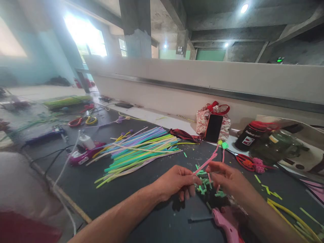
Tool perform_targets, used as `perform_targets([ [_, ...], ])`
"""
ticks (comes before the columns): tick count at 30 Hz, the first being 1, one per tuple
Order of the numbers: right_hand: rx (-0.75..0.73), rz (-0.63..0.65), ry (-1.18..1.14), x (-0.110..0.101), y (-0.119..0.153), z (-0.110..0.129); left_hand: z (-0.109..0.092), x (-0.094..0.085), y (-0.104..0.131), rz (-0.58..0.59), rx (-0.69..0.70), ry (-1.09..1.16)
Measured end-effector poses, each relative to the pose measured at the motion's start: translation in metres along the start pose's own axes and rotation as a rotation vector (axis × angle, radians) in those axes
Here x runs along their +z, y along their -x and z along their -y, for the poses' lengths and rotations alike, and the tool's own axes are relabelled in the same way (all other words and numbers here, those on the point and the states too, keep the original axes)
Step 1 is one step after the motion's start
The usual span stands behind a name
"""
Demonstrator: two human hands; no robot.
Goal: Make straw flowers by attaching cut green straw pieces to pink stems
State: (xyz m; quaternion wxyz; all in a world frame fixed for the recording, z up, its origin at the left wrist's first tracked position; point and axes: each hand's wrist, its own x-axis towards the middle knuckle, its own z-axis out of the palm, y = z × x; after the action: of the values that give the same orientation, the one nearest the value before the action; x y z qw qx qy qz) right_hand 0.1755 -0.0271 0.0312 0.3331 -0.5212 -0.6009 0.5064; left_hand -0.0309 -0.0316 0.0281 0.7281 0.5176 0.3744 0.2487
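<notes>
Off at the left of the frame, I see a magenta device [83, 154] with a white upper part, and beyond it a red loop [75, 122] beside a yellow one [91, 120]. Left of centre, a loose spread of fuzzy pipe cleaners [141, 153] lies across the dark tabletop [152, 209], mostly teal, yellow-green and lilac. The left hand [180, 182], just right of centre, has thumb and forefinger clamped on pink pipe cleaners [205, 164], which slant up to the right. Under them, short green clippings [204, 185] lie scattered. A dark-screened phone [214, 128] leans against a red-and-white patterned bag [202, 118]. The right hand [227, 179] is close by the pink strands, fingers bent; I can't tell whether they grip. Below it, lower right, lies a pink glue gun [226, 221], partly hidden. Farther right come red-handled pliers [245, 162], a black bottle [249, 136] with a red lid, and a greenish see-through jug [275, 145].
</notes>
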Motion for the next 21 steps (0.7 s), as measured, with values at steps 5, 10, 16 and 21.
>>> perform_targets([
  [5,-0.01,0.181,-0.061,0.025,0.009,0.0,0.004,0.004,0.0,0.085,-0.024,-0.03],
  [10,-0.03,0.095,0.082,0.025,0.011,0.005,0.005,0.003,0.004,0.057,-0.013,-0.081],
  [16,-0.066,-0.138,0.319,-0.012,0.01,0.011,0.009,-0.005,0.002,-0.075,0.046,-0.157],
  [21,-0.181,-0.179,0.707,-0.027,0.006,0.011,0.01,-0.009,-0.001,-0.127,0.009,-0.253],
])
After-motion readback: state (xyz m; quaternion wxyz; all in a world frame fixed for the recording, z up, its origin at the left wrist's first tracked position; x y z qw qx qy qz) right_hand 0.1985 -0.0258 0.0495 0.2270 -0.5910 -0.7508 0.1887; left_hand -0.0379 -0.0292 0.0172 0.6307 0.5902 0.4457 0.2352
